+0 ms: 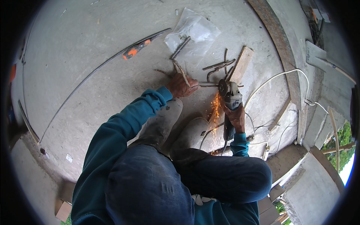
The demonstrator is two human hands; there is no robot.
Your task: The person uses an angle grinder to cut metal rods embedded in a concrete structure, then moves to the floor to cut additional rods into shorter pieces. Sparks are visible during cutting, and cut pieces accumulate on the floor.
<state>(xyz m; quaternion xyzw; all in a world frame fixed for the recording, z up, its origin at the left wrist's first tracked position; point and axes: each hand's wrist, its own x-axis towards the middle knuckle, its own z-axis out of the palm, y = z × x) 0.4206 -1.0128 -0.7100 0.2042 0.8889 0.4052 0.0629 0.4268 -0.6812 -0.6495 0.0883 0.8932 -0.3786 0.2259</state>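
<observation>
My right hand [236, 118] is wrapped round the body of an angle grinder [233, 99]. Its disc meets a thin steel rod [208, 86], and orange sparks [216, 107] stream from the contact down toward my boots. The rod's other end is in my closed left hand [182, 87], which presses low near the floor. A bent piece of rod [181, 72] rises beside those fingers; whether they grip it too I cannot tell. Just beyond the disc lies a wooden block [242, 64], near several short bent rod pieces [221, 68].
A clear plastic bag [193, 32] lies ahead on the concrete floor. To its left, an orange-and-black tool [135, 49] rests by a long curved rod [90, 73]. A white cable [277, 77] loops on the right, near a long rusty beam [275, 33].
</observation>
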